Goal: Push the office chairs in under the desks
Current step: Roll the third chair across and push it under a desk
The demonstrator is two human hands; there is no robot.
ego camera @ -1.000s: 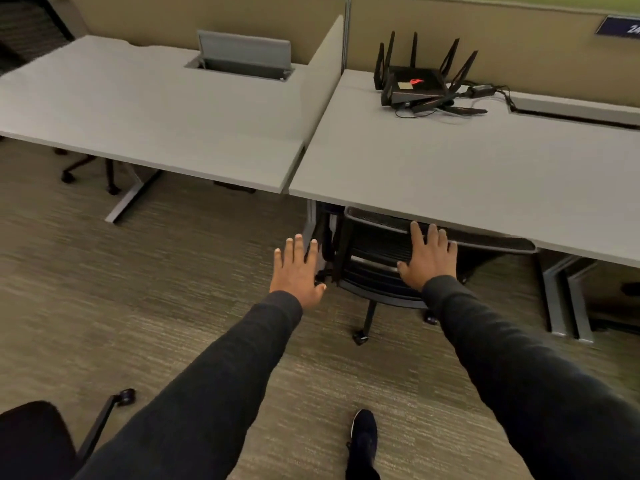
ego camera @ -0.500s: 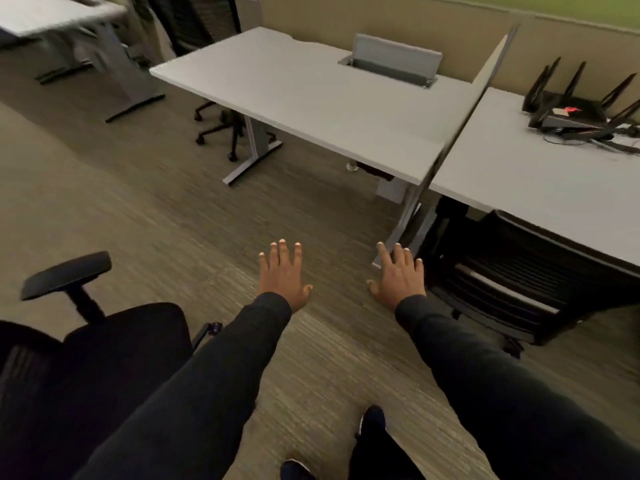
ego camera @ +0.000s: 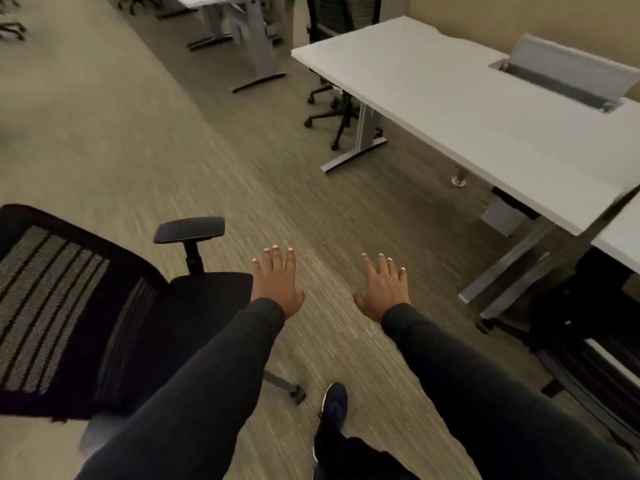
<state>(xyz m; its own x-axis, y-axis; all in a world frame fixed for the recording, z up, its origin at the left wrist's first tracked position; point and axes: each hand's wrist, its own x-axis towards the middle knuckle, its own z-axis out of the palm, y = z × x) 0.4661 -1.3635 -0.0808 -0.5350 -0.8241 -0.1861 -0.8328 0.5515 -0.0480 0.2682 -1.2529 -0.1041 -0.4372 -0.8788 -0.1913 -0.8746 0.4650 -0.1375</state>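
Observation:
A black mesh-backed office chair [ego camera: 79, 306] stands free on the carpet at the lower left, its armrest [ego camera: 189, 229] raised toward the middle. My left hand [ego camera: 277, 282] is open, palm down, just right of the chair's seat edge, holding nothing. My right hand [ego camera: 382, 289] is open too, out over bare carpet. A second black chair [ego camera: 588, 327] sits tucked under the right-hand desk [ego camera: 620, 242]. A wide white desk [ego camera: 467, 109] fills the upper right with open floor beneath its front edge.
Another chair's wheeled base [ego camera: 332, 116] shows under the white desk's far end, beside the desk leg [ego camera: 363, 140]. A raised cable-tray flap [ego camera: 568, 67] sits at the desk's back. More desks [ego camera: 242, 36] stand farther off. My shoe [ego camera: 334, 407] is on the carpet.
The view has swung left, away from the tucked chair. My right hand came off that chair's back. The free black chair has come fully into view at the left, near my left hand.

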